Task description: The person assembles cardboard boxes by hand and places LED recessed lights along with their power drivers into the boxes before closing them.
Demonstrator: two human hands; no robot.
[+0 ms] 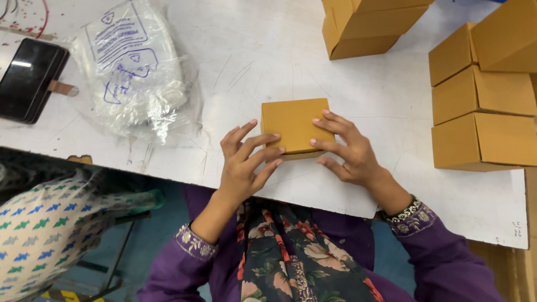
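A small closed brown cardboard box [292,122] lies on the white table [263,61] near its front edge. My left hand [244,162] rests at the box's left front corner, fingers spread, with fingertips on its top and front side. On the box's right side lies my right hand [347,150], its fingers stretched over the top and front edge. Both hands touch the box, and neither lifts it.
Stacks of similar brown boxes stand at the right [481,95] and at the back [366,25]. A clear plastic bag of white items [134,67] lies at the left, beside a black phone [28,78]. A patterned cloth [45,223] is below the table at left.
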